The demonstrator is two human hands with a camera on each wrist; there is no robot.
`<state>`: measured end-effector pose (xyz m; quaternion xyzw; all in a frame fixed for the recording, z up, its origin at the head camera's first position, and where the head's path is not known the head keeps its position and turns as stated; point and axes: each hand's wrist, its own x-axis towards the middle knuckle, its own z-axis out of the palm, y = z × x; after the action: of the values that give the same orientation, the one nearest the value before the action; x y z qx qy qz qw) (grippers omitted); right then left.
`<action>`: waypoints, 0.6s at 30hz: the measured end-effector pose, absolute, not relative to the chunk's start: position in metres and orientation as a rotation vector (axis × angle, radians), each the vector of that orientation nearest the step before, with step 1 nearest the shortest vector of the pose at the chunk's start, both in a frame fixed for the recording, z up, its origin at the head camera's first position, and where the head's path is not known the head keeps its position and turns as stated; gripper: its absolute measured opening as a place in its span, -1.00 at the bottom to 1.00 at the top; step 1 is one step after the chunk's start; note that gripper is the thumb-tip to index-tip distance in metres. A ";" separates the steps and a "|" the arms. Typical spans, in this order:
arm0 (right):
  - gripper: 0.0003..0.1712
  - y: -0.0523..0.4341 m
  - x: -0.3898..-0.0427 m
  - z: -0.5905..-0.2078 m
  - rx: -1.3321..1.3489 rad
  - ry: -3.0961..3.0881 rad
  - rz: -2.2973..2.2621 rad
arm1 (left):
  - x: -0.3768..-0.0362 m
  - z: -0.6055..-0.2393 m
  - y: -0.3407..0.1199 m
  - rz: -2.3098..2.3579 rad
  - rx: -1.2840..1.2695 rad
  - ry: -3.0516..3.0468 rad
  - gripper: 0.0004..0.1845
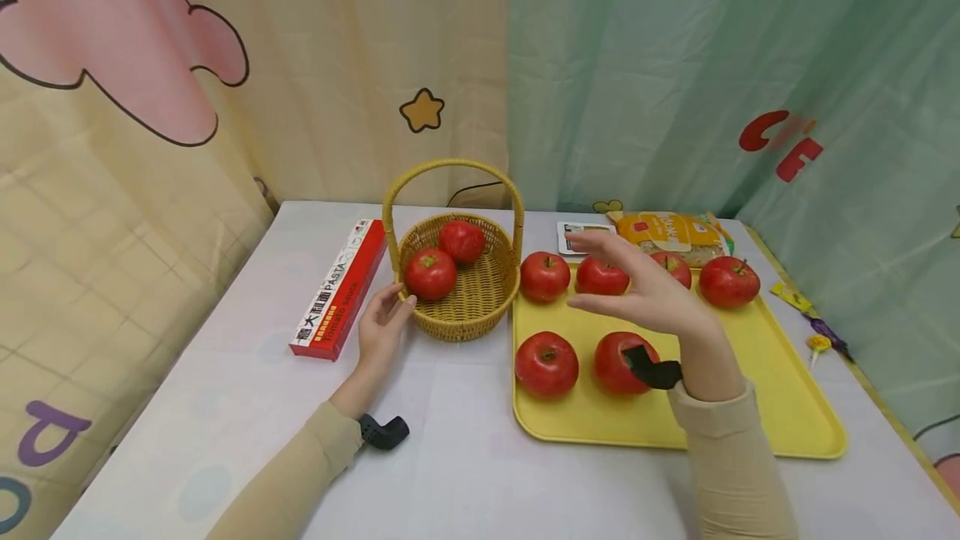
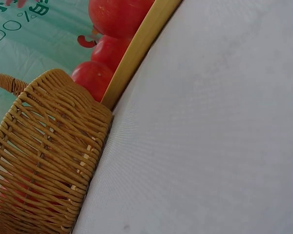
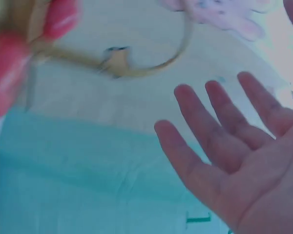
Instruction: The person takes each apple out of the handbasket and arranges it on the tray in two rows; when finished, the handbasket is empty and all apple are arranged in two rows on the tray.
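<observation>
My left hand [image 1: 381, 333] holds the left side of a woven wicker basket [image 1: 461, 328], its thumb and fingers at the rim beside the handle's foot. Two red apples [image 1: 431, 274] lie in the basket's left and back part. In the left wrist view the basket's wall [image 2: 44, 151] fills the left side, and the hand is out of sight. Above a yellow tray [image 1: 780, 432] my right hand [image 1: 637, 286] is held with fingers spread apart, pointing left, nothing between them. Several red apples [image 1: 547, 365] sit on that tray. The right wrist view shows the bare palm [image 3: 263, 175].
Left of the basket lies a red and white pasta box [image 1: 341, 290]. Behind the tray are an orange food bag [image 1: 675, 233] and a small white packet [image 1: 573, 238]. Wrapped candies and a lollipop [image 1: 818, 343] line the right edge. Curtains hang behind the table.
</observation>
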<state>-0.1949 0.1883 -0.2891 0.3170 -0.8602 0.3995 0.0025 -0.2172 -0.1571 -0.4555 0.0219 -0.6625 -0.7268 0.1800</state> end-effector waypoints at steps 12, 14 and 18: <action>-0.38 0.074 -0.221 -0.298 0.806 -1.720 2.228 | -0.216 -0.453 -0.155 -2.065 0.041 -1.851 -0.57; -0.40 0.058 -0.228 -0.310 0.684 -1.621 2.316 | -0.217 -0.453 -0.155 -2.076 0.032 -1.829 -0.57; -0.38 0.031 -0.240 -0.333 0.501 -1.594 2.365 | -0.217 -0.453 -0.156 -2.081 0.025 -1.798 -0.59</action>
<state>-0.2404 0.0309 -0.3332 0.1717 -0.5463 0.8106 0.1224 -0.2168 -0.1561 -0.4526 0.0088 -0.6413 -0.7422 0.1942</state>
